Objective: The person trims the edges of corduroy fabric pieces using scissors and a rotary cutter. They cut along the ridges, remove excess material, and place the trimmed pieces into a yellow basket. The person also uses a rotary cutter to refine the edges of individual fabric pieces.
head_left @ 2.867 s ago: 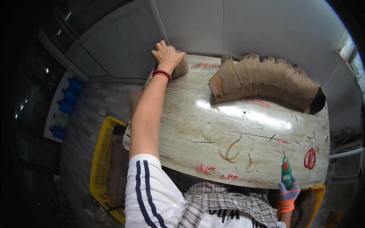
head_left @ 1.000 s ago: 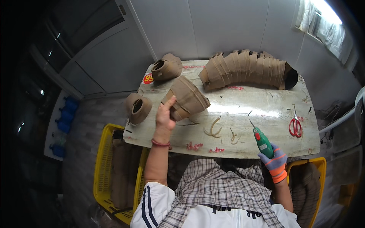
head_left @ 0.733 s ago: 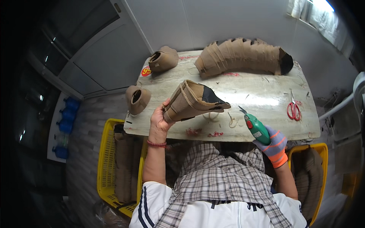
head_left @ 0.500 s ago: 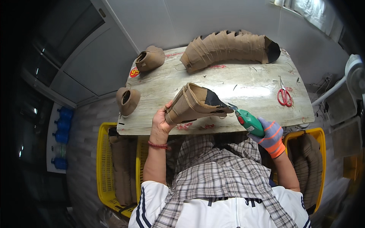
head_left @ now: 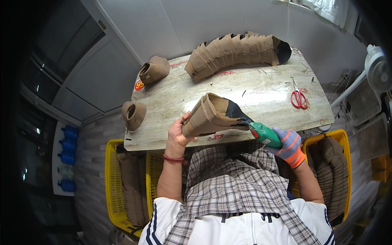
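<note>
My bare left hand [head_left: 178, 130] grips a tan shoe upper [head_left: 210, 118] by its closed end, holding it tilted above the table's front edge. The upper's open end, with a black lining, points right. In my right hand [head_left: 288, 146], covered by a grey-and-orange striped glove, is a green handheld electric cutter [head_left: 265, 135] with a red button. Its tip meets the black edge of the upper; the blade itself is hard to make out there. Two more tan uppers, one at the far left [head_left: 154, 70] and one at the left edge [head_left: 134, 116], stand on the table.
A long row of nested tan uppers [head_left: 234, 55] lies along the back of the wood-patterned table [head_left: 163, 102]. Red-handled scissors [head_left: 299, 99] rest at the right. Yellow baskets [head_left: 110, 179] with stacked uppers flank me. A white fan [head_left: 377, 69] stands at far right.
The cutter has come left and slightly down against the upper's black edge. The upper has turned a little, its opening showing more. The whole view has shifted slightly.
</note>
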A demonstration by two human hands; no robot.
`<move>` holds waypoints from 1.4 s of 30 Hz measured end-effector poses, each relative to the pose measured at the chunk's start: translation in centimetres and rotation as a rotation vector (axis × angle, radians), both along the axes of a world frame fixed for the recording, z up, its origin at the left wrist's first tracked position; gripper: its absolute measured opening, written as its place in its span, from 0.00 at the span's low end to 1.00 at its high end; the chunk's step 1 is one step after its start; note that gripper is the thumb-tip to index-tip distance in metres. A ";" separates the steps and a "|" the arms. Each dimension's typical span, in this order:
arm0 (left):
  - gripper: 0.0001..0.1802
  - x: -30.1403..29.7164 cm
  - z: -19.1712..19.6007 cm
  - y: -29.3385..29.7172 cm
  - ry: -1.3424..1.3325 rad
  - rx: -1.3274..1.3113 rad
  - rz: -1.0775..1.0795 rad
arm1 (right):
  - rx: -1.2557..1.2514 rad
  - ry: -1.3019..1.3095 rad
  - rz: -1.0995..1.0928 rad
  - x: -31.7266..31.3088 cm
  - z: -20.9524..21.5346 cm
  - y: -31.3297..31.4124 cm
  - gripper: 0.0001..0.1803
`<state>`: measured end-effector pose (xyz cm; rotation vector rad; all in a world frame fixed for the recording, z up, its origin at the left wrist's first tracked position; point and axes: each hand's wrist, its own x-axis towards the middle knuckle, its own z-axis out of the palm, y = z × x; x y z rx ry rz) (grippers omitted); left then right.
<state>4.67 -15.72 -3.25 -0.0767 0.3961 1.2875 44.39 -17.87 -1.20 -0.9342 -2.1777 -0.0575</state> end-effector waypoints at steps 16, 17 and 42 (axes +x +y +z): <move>0.19 3.5 0.7 -0.6 0.076 0.114 0.015 | -0.060 0.112 0.017 -2.5 1.9 -0.7 0.32; 0.19 3.9 1.4 -1.0 0.105 0.148 0.029 | -0.068 0.140 0.019 -2.8 2.0 -0.7 0.32; 0.24 5.8 2.9 -3.2 0.340 0.408 0.192 | -0.234 0.233 0.048 -4.6 2.4 -0.1 0.29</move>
